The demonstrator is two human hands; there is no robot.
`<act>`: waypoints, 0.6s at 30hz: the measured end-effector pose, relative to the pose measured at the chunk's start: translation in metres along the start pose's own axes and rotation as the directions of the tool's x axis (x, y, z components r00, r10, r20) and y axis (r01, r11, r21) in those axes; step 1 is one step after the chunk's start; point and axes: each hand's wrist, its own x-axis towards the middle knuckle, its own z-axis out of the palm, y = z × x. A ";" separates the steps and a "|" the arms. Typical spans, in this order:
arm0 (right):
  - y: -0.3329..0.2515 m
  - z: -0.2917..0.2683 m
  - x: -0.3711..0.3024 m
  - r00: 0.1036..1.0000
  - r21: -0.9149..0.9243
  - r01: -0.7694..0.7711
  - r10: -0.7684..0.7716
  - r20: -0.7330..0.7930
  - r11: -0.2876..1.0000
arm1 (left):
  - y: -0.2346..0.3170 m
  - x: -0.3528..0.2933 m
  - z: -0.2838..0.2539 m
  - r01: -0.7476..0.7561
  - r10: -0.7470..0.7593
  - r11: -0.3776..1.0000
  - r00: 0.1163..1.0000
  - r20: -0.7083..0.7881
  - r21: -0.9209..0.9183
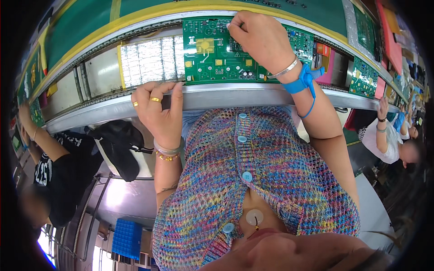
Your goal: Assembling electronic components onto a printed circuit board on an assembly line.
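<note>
The green circuit board (205,74) is set beneath the right hand (264,40), whose fingertips are curled over it; whether anything is pinched cannot be told. Left of that grip, the metal rail (226,97) is touched by the left hand (158,108), thumb and fingers parted. Beyond, a green surface (86,20) is seen; co-workers (68,185) are placed to either side.

Multicoloured knitted cardigan (275,167) has light-blue buttons (247,176); right wrist (289,75) bears silver bangle (285,70), blue strap (297,84); left hand (158,110), gold rings (155,99).
</note>
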 end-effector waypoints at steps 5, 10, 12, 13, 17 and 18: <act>-0.001 -0.001 0.006 1.000 -0.085 0.013 -0.013 -0.001 0.996 | 0.000 0.000 0.002 -0.006 0.006 1.000 1.000 -0.015 0.007; -0.003 -0.004 0.014 0.997 -0.075 -0.030 0.035 0.063 0.997 | 0.001 0.001 0.002 -0.003 0.003 1.000 1.000 -0.014 0.015; -0.006 -0.008 0.017 0.994 -0.045 -0.062 0.066 0.084 0.997 | 0.001 0.002 0.002 -0.014 0.014 1.000 1.000 -0.017 0.019; -0.010 -0.010 0.017 0.995 -0.088 -0.042 0.050 0.091 0.995 | 0.001 0.002 0.002 -0.018 0.019 1.000 1.000 -0.019 0.017; -0.013 -0.014 0.021 0.992 -0.062 -0.029 0.037 0.123 0.998 | 0.000 0.002 0.001 -0.029 0.029 0.999 0.999 -0.023 0.021; -0.013 -0.014 0.021 0.992 -0.061 -0.028 0.035 0.125 0.998 | -0.001 0.002 0.002 -0.027 0.028 0.999 0.999 -0.023 0.022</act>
